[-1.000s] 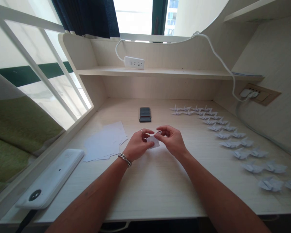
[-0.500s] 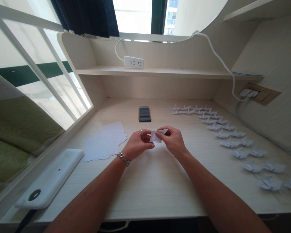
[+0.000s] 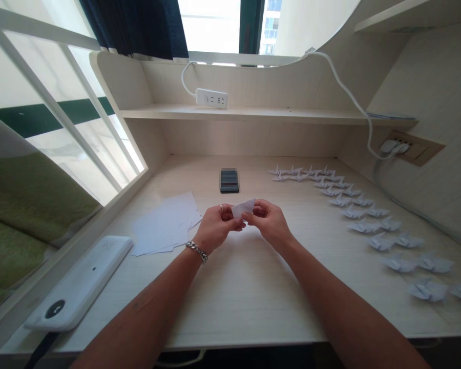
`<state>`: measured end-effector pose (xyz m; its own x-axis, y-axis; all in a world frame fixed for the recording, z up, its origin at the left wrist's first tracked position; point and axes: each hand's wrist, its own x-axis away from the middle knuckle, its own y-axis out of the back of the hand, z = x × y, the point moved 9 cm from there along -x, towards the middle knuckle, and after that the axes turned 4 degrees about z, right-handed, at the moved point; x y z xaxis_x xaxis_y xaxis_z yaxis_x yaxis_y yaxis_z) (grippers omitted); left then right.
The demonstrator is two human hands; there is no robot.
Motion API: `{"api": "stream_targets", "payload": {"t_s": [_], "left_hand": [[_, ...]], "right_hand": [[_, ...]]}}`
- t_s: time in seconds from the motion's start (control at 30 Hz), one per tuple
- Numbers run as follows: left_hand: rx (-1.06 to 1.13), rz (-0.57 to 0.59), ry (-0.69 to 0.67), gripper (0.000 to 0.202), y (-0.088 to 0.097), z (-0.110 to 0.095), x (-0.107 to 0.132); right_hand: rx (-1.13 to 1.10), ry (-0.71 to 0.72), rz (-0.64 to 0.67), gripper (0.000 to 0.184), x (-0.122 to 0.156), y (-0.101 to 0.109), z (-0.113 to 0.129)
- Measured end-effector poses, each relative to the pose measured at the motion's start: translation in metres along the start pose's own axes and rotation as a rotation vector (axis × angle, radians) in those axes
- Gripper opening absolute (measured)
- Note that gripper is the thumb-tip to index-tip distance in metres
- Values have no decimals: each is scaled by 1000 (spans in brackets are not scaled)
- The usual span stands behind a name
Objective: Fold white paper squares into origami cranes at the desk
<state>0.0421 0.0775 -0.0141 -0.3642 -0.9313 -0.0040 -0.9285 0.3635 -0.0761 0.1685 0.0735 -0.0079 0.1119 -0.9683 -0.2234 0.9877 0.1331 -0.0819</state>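
A small folded piece of white paper (image 3: 243, 208) is held above the middle of the desk between both hands. My left hand (image 3: 217, 224), with a ring and a chain bracelet, pinches its left side and lower edge. The right side is gripped by the thumb and fingers of my right hand (image 3: 269, 219). Fingertips of both hands nearly meet under the paper. To the left lies a loose stack of white paper sheets (image 3: 163, 225). Several folded paper cranes (image 3: 364, 211) stand in paired rows on the right.
A dark, pixelated flat object (image 3: 229, 181) lies beyond my hands. A white desk lamp (image 3: 80, 284) rests along the left edge. On the shelf (image 3: 253, 115) sits a white power strip (image 3: 211, 98). Its cable runs to a wall socket (image 3: 415, 148) at the right.
The folded paper has been turned in my fingers, its broad face now tilted up. My left thumb has come up onto its lower edge, and my right hand has shifted slightly.
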Motion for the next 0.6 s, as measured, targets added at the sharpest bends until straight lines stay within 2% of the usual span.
{"api": "stream_targets", "payload": {"t_s": [0.07,0.17,0.27,0.33,0.47,0.6], "left_hand": [[-21,-10,3,36,2,1,0],[-98,-54,-91,38,7,-7,0],[-112,-25,-157,35,6,-15,1],[-96,-10,-144,29,4,-16,2],[-68,-84,-129,14,8,-19,4],[-26,-112,-88,11,10,-17,4]], "right_hand": [[14,-36,-11,30,0,2,-3],[45,-75,-30,28,-1,6,-6],[27,-124,-15,28,0,5,-9],[-12,-163,-4,28,1,4,-12],[-111,-209,-1,22,3,2,-15],[-201,-221,38,19,4,-2,-13]]}}
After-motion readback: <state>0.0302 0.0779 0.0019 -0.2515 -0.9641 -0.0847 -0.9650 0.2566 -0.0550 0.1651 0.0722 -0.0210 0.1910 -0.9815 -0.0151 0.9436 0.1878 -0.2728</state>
